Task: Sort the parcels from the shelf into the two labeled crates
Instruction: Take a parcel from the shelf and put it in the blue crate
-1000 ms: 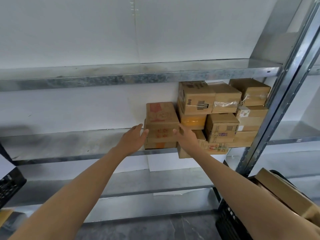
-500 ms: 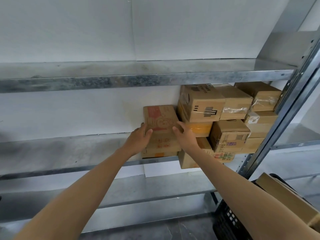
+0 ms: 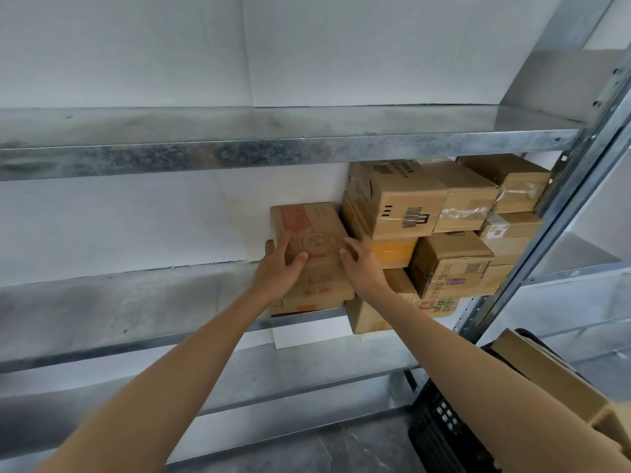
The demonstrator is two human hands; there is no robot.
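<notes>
A cardboard parcel with red print (image 3: 309,230) stands on the metal shelf (image 3: 136,302), at the left end of a stack of brown parcels (image 3: 440,227). My left hand (image 3: 278,268) grips its left side, thumb on the front face. Its right side is gripped by my right hand (image 3: 362,266), fingers tucked between it and the neighbouring parcels. A black crate (image 3: 440,435) sits at the lower right with a brown parcel (image 3: 549,380) in it, partly hidden by my right arm.
An upper metal shelf (image 3: 273,145) runs just above the stack. A slanted steel upright (image 3: 553,206) bounds the shelf on the right. A lower shelf (image 3: 307,373) lies below, over a dark floor (image 3: 307,452). The shelf's left half holds nothing visible.
Both hands moved from just in front of the red-printed parcel to its sides and closed on it. The view has shifted closer and slightly up.
</notes>
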